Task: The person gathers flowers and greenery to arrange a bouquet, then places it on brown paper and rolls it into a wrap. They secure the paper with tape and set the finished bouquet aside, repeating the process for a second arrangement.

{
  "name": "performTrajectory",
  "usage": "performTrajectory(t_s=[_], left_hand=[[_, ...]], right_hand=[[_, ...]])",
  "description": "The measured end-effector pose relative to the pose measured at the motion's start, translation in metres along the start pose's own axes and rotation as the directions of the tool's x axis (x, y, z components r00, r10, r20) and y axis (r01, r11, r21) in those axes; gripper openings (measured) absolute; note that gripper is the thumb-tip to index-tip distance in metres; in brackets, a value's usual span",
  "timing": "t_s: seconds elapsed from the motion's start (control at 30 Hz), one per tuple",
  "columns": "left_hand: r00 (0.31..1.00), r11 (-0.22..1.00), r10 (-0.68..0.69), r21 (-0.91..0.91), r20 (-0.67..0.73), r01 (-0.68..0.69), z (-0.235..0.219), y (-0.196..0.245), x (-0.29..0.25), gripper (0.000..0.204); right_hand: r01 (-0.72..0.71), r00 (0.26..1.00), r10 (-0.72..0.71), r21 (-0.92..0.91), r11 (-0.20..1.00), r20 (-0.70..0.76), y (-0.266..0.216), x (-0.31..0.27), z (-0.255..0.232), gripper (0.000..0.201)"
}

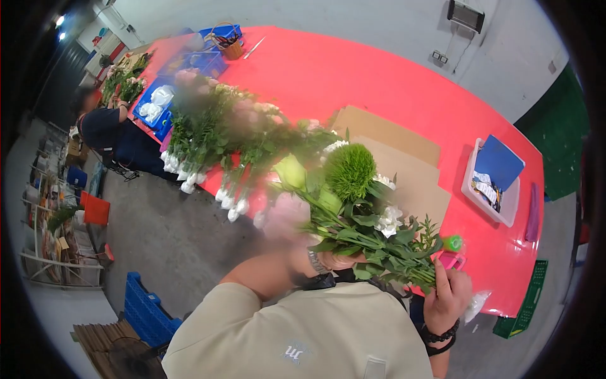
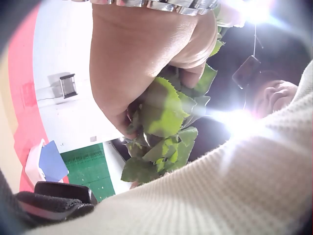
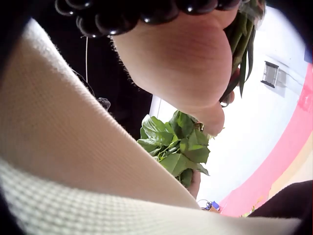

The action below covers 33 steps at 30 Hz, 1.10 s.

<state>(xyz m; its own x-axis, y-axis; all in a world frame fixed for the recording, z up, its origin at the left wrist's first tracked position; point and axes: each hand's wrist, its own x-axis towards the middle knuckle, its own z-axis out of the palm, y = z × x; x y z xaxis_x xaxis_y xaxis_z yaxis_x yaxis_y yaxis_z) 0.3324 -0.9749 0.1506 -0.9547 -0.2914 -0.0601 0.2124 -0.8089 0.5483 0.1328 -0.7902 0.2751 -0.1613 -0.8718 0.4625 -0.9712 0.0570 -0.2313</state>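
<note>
Held across the person's front is a mixed bouquet [image 1: 372, 237] with a round fuzzy green bloom [image 1: 350, 172], pale green roses [image 1: 290, 172], a blurred pink bloom [image 1: 287, 216] and small white flowers [image 1: 389, 221]. The left hand [image 1: 341, 259] grips its stems below the blooms; in the left wrist view green leaves [image 2: 164, 107] stick out past that hand's curled fingers. Farther down, the right hand [image 1: 448, 294] holds the lower ends of the stems [image 1: 413, 268]. The right wrist view shows stems [image 3: 239, 41] running through this hand [image 3: 181, 63], partly hidden by the palm.
Cardboard sheets [image 1: 404, 158] lie on the pink table [image 1: 303, 69]. To the right stands a white bin [image 1: 505, 215] with a blue board. More flower bunches [image 1: 221, 126] with white-wrapped stem ends line the left edge, near blue crates [image 1: 205, 63]. Another person [image 1: 107, 132] stands beyond.
</note>
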Motion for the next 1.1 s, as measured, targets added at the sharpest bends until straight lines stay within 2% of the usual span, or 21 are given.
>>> performTrajectory(t_s=[0.6,0.7,0.8,1.0,1.1], left_hand=[[1.0,1.0,-0.005,-0.002,-0.009,0.005,-0.015,-0.002,0.013,0.075],[1.0,1.0,-0.008,-0.003,-0.015,0.008,-0.017,0.0,0.013,0.074],[1.0,1.0,-0.012,-0.012,-0.021,0.012,-0.02,-0.002,0.013,0.073],[0.999,1.0,-0.008,-0.003,-0.049,0.008,-0.028,-0.004,0.014,0.072],[0.996,0.999,0.001,0.034,-0.086,0.002,-0.036,-0.003,0.014,0.072]], right_hand=[[-0.012,1.0,0.012,-0.015,1.0,0.002,-0.001,0.003,0.007,0.071],[-0.027,0.998,0.028,0.015,1.0,-0.059,-0.003,0.002,0.009,0.067],[-0.064,0.992,0.059,-0.041,0.997,-0.112,-0.001,0.0,0.01,0.066],[-0.11,0.991,0.101,-0.113,0.988,-0.083,0.005,-0.003,0.008,0.065],[-0.081,0.984,0.056,-0.144,0.986,-0.17,0.01,-0.001,0.014,0.071]])
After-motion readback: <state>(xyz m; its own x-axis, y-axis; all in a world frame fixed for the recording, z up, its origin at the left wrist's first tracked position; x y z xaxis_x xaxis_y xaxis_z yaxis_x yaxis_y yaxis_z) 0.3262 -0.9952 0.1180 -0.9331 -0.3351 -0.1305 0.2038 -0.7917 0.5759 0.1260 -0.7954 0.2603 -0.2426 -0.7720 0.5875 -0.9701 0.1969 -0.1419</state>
